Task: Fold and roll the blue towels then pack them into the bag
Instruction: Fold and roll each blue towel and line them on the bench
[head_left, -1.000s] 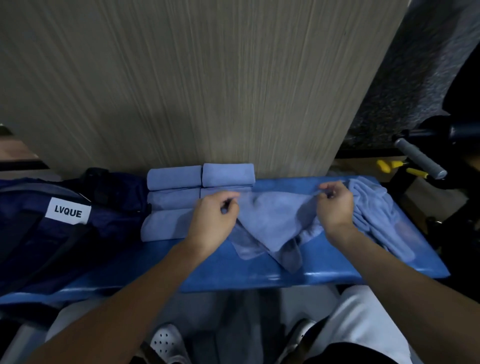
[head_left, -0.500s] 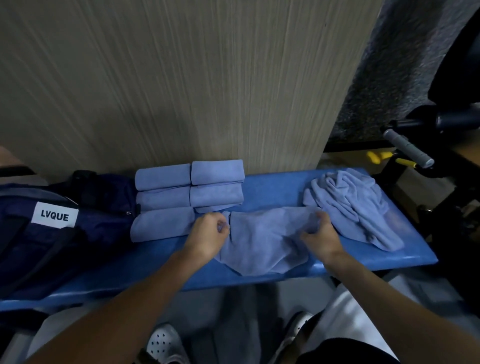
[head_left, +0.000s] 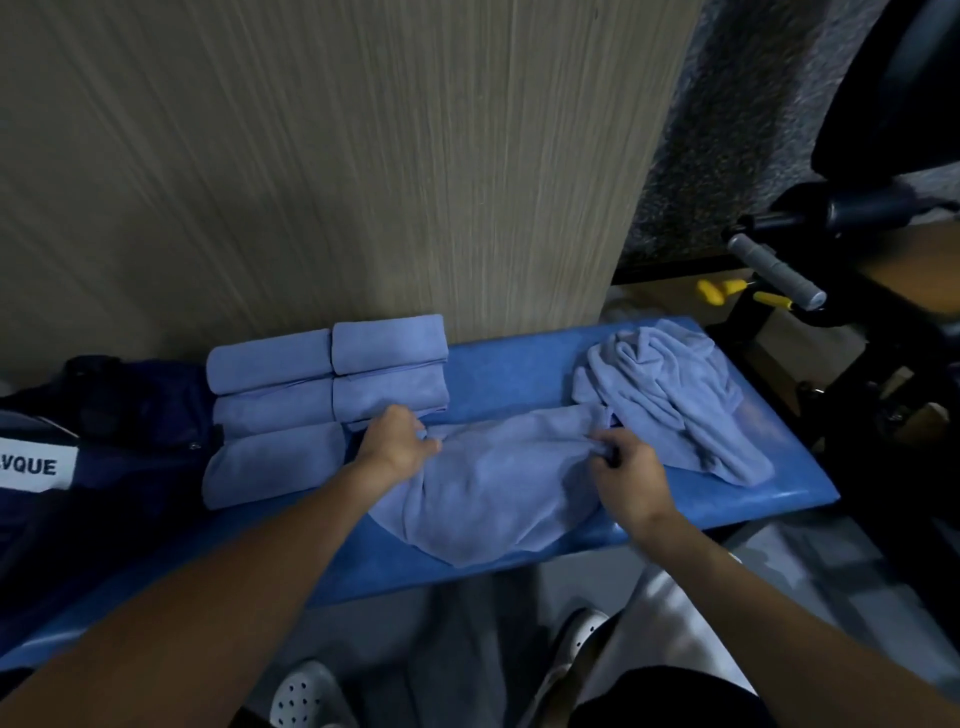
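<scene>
A loose blue towel (head_left: 493, 488) lies spread across the blue bench (head_left: 509, 374), its lower edge hanging over the front. My left hand (head_left: 396, 441) pinches its upper left corner. Its upper right corner is pinched by my right hand (head_left: 626, 467). Several rolled blue towels (head_left: 322, 384) sit stacked in rows at the back left, against the wall. A crumpled heap of blue towels (head_left: 670, 395) lies at the bench's right end. The dark navy bag (head_left: 93, 467) with a white label rests at the far left.
A wood-grain wall panel (head_left: 363, 156) rises right behind the bench. Black exercise equipment with a grey handle (head_left: 774, 270) and yellow parts stands at the right. My legs and white perforated shoes (head_left: 306, 696) are below the bench's front edge.
Both hands pulled the towel away from the heap toward the bench's front and laid it flatter. The right hand moved down and left from the crumpled heap.
</scene>
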